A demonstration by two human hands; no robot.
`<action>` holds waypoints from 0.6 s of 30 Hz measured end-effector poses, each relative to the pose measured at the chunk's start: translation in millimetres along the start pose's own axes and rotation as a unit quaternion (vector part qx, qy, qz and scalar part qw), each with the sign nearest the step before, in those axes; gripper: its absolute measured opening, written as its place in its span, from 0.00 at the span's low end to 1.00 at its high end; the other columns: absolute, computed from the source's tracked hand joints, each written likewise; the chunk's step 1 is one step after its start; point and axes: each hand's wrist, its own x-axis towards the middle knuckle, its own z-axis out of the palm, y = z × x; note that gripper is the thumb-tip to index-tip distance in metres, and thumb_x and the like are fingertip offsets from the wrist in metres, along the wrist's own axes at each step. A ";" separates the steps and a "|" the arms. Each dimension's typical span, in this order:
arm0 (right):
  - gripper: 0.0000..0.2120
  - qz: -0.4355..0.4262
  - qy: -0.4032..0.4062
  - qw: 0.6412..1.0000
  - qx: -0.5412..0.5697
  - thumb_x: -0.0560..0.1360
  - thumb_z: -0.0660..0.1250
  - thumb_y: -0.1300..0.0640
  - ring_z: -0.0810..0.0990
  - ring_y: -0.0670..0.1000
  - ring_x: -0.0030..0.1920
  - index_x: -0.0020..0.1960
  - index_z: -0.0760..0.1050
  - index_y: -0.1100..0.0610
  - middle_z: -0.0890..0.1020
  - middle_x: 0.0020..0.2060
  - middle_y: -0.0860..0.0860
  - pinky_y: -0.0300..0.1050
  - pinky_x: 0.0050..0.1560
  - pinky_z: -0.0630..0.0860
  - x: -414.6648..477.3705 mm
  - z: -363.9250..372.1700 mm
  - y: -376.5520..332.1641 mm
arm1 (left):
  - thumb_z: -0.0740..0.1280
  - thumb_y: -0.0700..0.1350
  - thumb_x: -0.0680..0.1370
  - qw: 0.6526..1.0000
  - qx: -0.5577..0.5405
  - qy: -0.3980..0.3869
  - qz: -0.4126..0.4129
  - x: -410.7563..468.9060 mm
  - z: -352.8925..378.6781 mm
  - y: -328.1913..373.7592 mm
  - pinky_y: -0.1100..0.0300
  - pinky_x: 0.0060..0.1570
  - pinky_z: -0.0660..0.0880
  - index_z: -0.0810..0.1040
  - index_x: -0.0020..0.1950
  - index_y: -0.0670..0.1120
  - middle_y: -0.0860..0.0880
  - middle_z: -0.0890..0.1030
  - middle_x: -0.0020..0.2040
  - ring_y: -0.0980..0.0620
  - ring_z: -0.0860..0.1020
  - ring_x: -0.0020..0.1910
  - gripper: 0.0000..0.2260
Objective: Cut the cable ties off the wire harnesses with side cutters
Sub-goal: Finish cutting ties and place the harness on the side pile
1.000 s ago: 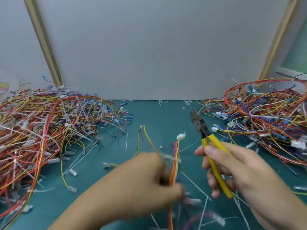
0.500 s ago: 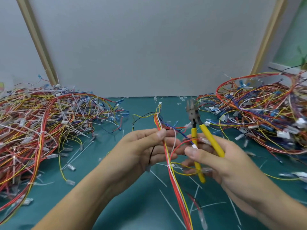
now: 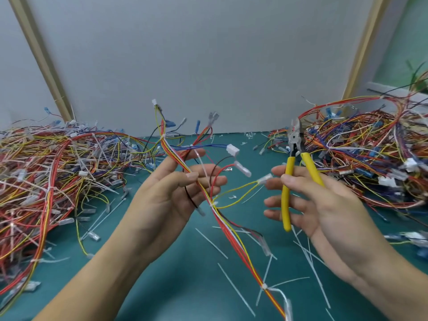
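My left hand (image 3: 171, 195) pinches a wire harness (image 3: 234, 237) of red, yellow, white and black wires and holds it up above the table. White cable ties (image 3: 263, 286) still bind the bundle lower down, and another tie (image 3: 162, 136) sits near its top. My right hand (image 3: 324, 205) grips the side cutters (image 3: 295, 163) by their yellow handles, jaws pointing up and slightly apart. The cutters stand to the right of the harness, not touching it. A yellow branch wire with a clear terminal (image 3: 264, 180) reaches toward my right fingers.
A large pile of harnesses (image 3: 58, 177) fills the left of the green table (image 3: 190, 279), and another pile (image 3: 370, 158) fills the right. Several cut white tie strips (image 3: 210, 243) lie scattered between my arms. A grey wall panel stands behind.
My left hand lifted the harness higher and spread its branches. My right hand moved the cutters away to the right, off the bundle.
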 end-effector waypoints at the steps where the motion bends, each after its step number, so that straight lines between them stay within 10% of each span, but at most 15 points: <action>1: 0.21 0.002 -0.001 1.000 -0.002 0.65 0.70 0.53 0.83 0.56 0.38 0.55 0.80 0.61 0.85 0.43 0.56 0.52 0.40 0.83 0.3 -0.4 0.1 | 0.62 0.33 0.71 1.000 -0.004 0.004 0.006 0.7 -0.8 0.6 0.58 0.42 0.80 0.78 0.57 0.43 0.39 0.84 0.45 0.42 0.85 0.45 0.16; 18: 0.17 0.094 -0.141 0.980 -0.103 0.67 0.72 0.58 0.82 0.57 0.40 0.55 0.80 0.62 0.85 0.45 0.58 0.54 0.44 0.83 0.6 -1.6 -0.2 | 0.58 0.33 0.81 0.987 -0.050 0.130 0.080 12.4 -21.1 15.8 0.61 0.47 0.80 0.72 0.57 0.46 0.46 0.85 0.44 0.48 0.85 0.47 0.10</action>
